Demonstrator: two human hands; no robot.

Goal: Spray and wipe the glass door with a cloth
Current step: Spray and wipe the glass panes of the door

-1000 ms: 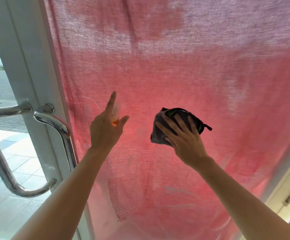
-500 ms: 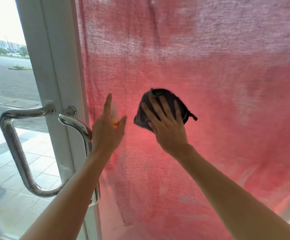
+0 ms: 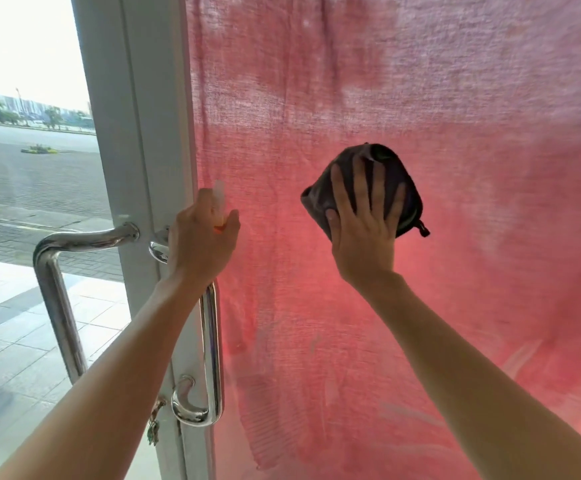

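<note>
Two bare forearms reach up from the lower edge toward the door. Left hand (image 3: 203,242): grip curled round a small spray bottle (image 3: 219,206), clear top and orange part showing between thumb and fingers; most of the bottle is hidden by the hand. It sits just in front of the upper end of the inner door handle (image 3: 209,358), a polished steel pull running vertically along the frame.

Right hand (image 3: 363,230): grip flat and wide open, fingers spread, palm pressing a bunched dark cloth (image 3: 368,181) against the glass door (image 3: 455,306). Cloth at about mid-height of the pane, well right of the bottle; a small tag hangs at its lower right.

Behind the glass, a red loosely woven fabric (image 3: 420,81) covers the whole pane, backlit, paler toward the top. Faint smears on the glass lower down.

White door frame (image 3: 133,133) stands left of the pane. A second steel handle (image 3: 57,289) shows beyond it. Something small dangles near the lower handle mount; cannot tell what.

Farther out: pale paved tiles, a grey paved road, distant trees and buildings, bright sky.
</note>
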